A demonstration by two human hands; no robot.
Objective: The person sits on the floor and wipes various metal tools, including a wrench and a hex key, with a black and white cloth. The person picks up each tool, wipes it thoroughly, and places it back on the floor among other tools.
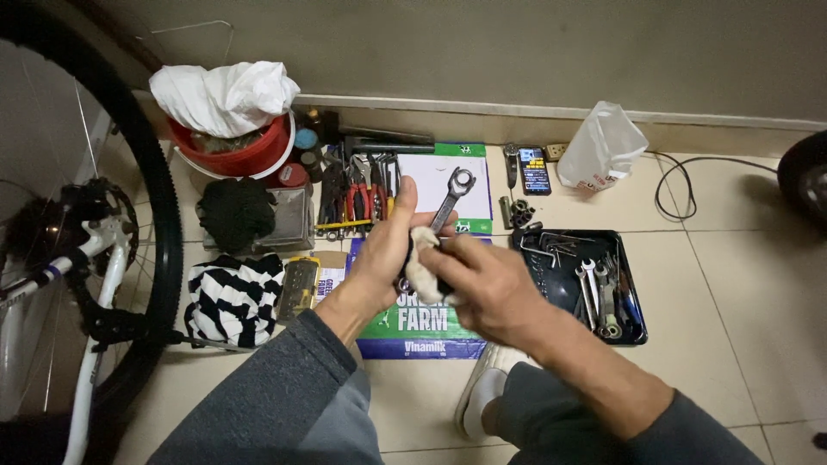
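While the left hand (pixel 383 254) grips the lower shank of a wrench (pixel 450 200), fingers wrapped tight around it, the right hand (pixel 482 288) pinches a pale rag (pixel 422 267) against the same shank, closed on the cloth. The wrench stands tilted, its ring end up and clear of both hands, held in the air above a flattened carton (pixel 413 331) on the tiled floor (pixel 732 344).

The likeliest slip, as I judge it, is the wrench sliding through a greasy rag hold and dropping onto the carton or the foot in a white sock (pixel 478 400) just below. A sideways jerk could also carry the ring end toward the phone (pixel 533 170) lying near, beyond the carton's far edge.

Room is tight on most sides. A black tray (pixel 637 331) of hex keys and spanners sits just right of the hands; pliers (pixel 362 200) and other tools lie close ahead on the left; a striped cloth (pixel 233 297) and a bicycle wheel (pixel 168 215) close off the left. A red bucket (pixel 250 155) stands by the wall, and a white bag (pixel 603 146) with a cable (pixel 680 185) beside it lies far right. The most open floor shows to the right of the tray and toward the person's knees.
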